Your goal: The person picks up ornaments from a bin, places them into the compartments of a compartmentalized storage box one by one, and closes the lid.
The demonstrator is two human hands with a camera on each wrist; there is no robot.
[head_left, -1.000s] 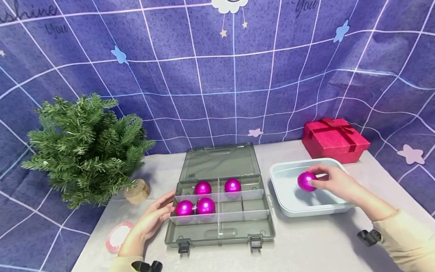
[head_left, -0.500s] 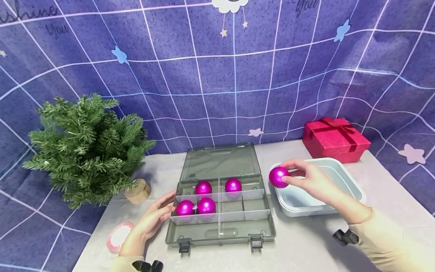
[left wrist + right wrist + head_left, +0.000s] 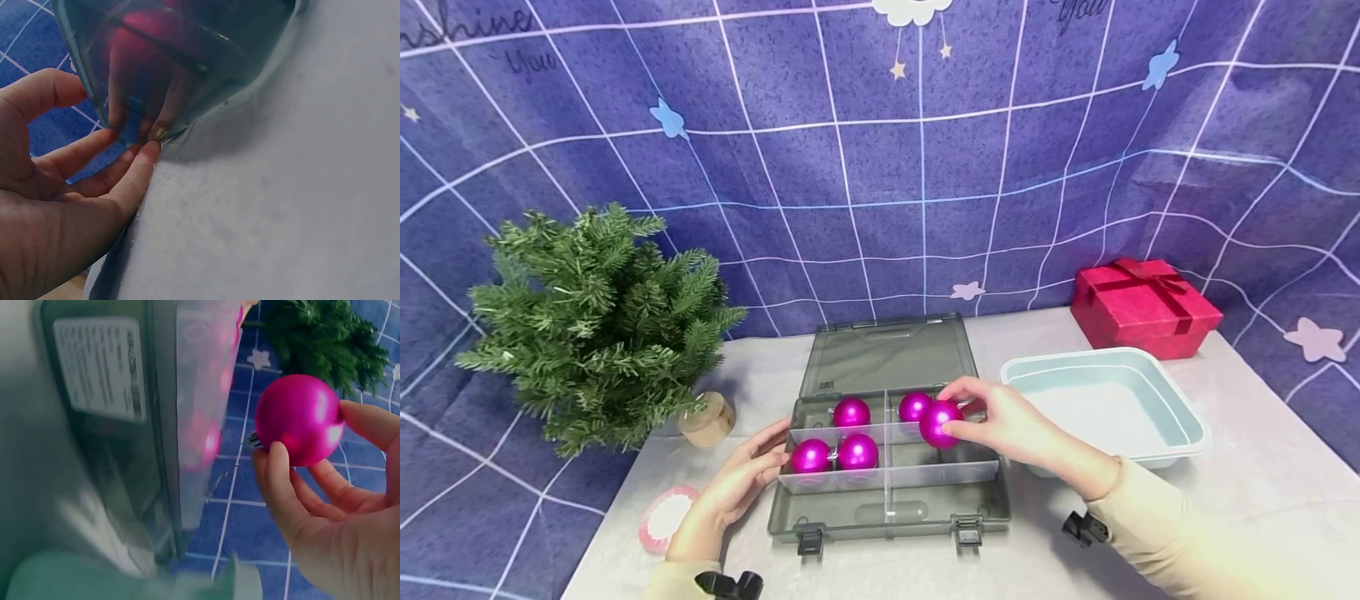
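My right hand (image 3: 996,421) pinches a shiny magenta Christmas bauble (image 3: 941,424) between thumb and fingers, over the right half of the open grey compartment box (image 3: 835,505). In the right wrist view the bauble's silver cap (image 3: 255,440) and a thin wire loop show. Behind it in the head view, another bauble (image 3: 913,407) lies in the back right compartment. The back left compartment holds one bauble (image 3: 852,412), and the middle left holds two baubles (image 3: 811,456). My left hand (image 3: 745,471) rests against the box's left side; its fingertips (image 3: 152,150) touch the lower corner, fingers loosely extended.
A pale blue tray (image 3: 1028,367) stands right of the box, with a red gift box (image 3: 1142,308) behind it. To the left are a small artificial fir tree (image 3: 602,325) on a wooden base (image 3: 707,419) and a pink-and-white round object (image 3: 666,518). The box lid (image 3: 891,357) lies back.
My right hand has carried the bauble left, from above the pale blue tray to above the compartment box. The left hand has stayed at the box's side.
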